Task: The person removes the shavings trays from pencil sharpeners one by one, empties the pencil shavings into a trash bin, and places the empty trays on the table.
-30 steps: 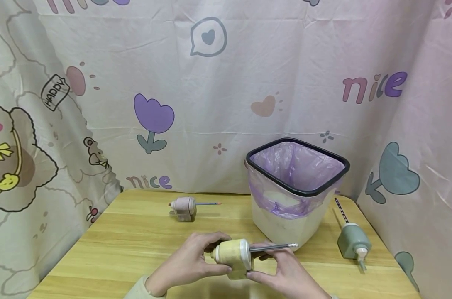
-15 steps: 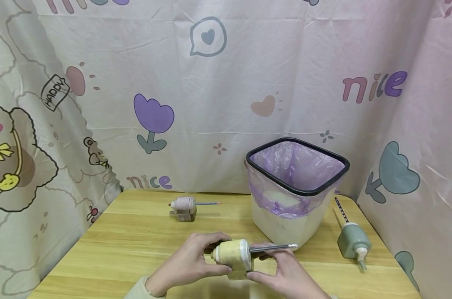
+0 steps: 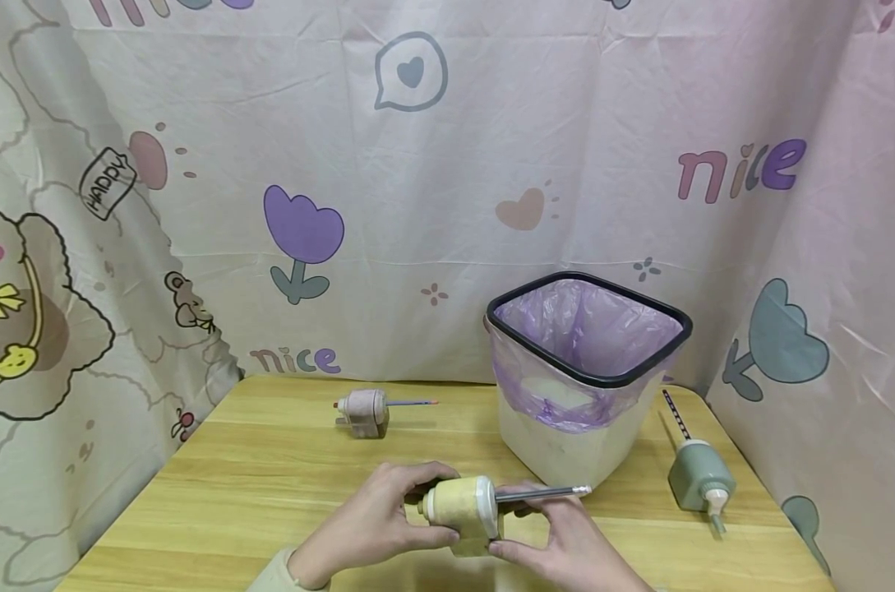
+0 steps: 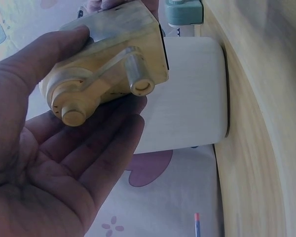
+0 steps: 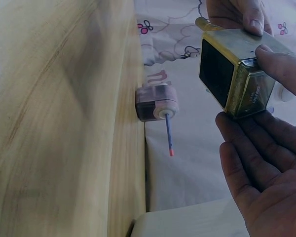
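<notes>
Both hands hold a yellow hand-crank pencil sharpener [image 3: 454, 506] over the near part of the table. A grey pencil [image 3: 539, 494] sticks out of its white front, pointing right. My left hand [image 3: 388, 514] grips the crank side, thumb on one face and fingers around the other. In the left wrist view the crank handle [image 4: 138, 79] stands beside those fingers [image 4: 108, 158]. My right hand [image 3: 561, 534] grips the front end below the pencil, its thumb at the edge. The right wrist view shows the clear shavings drawer [image 5: 254, 94] and the dark base [image 5: 217, 74].
A pink sharpener [image 3: 366, 413] with a blue pencil stands at the back left. Behind my right hand is a white bin [image 3: 565, 448] with a purple liner. A green sharpener [image 3: 701, 477] with a patterned pencil lies at the right edge. A printed curtain [image 3: 417, 205] hangs behind the table.
</notes>
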A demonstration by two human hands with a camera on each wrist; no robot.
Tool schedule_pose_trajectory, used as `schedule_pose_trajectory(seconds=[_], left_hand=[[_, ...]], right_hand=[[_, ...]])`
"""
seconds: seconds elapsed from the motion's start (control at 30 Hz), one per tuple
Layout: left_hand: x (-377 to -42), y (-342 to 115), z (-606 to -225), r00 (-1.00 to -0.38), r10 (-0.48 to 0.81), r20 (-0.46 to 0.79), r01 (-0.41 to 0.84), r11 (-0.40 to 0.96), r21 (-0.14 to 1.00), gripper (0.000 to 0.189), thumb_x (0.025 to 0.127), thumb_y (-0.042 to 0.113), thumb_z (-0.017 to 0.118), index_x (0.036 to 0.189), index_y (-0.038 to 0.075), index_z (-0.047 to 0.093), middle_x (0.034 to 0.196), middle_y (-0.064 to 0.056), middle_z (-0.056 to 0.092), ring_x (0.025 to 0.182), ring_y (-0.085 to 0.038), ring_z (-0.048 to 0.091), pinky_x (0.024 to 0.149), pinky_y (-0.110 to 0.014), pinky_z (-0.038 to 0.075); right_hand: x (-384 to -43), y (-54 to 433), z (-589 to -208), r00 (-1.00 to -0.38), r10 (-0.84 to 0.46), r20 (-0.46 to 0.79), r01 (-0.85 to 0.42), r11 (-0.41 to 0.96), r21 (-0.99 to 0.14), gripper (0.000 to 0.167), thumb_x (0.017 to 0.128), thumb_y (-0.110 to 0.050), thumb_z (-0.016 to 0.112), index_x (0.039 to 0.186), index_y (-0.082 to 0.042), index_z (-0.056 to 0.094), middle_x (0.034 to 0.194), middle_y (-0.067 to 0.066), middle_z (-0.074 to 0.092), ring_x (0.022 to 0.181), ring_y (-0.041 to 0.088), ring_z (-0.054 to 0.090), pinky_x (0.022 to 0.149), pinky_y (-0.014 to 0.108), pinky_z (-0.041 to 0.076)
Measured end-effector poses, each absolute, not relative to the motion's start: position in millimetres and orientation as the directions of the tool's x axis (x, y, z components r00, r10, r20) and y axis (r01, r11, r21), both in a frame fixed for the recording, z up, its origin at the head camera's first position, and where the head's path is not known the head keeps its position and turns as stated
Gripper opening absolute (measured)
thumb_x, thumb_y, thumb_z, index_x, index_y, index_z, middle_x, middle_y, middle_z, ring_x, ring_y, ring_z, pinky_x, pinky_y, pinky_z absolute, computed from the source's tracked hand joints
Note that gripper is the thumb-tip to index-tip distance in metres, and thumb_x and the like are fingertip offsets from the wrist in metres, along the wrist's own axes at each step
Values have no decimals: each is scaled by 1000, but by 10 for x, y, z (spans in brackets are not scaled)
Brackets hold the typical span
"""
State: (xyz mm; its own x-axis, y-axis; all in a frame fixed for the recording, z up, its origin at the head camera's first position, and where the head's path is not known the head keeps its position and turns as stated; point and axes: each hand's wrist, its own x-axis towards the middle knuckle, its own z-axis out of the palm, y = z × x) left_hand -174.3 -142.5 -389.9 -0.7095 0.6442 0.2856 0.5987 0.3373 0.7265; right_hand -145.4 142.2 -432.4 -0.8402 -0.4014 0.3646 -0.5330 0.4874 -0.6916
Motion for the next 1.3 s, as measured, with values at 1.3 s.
schedule_pose_trajectory(seconds=[1.3], left_hand=[[-1737,-1429,-3956,-692,666,279,600,317,734,41,91,33,88,128,24,72,109,8,77,89,3,69,78,-21,63]], right_hand=[[-1424,1420,-4385,-839,-421,344,-525,462,-715,42,94,-45,83,132,-29,74,125,-10,77,112,4,70,90,36,64]])
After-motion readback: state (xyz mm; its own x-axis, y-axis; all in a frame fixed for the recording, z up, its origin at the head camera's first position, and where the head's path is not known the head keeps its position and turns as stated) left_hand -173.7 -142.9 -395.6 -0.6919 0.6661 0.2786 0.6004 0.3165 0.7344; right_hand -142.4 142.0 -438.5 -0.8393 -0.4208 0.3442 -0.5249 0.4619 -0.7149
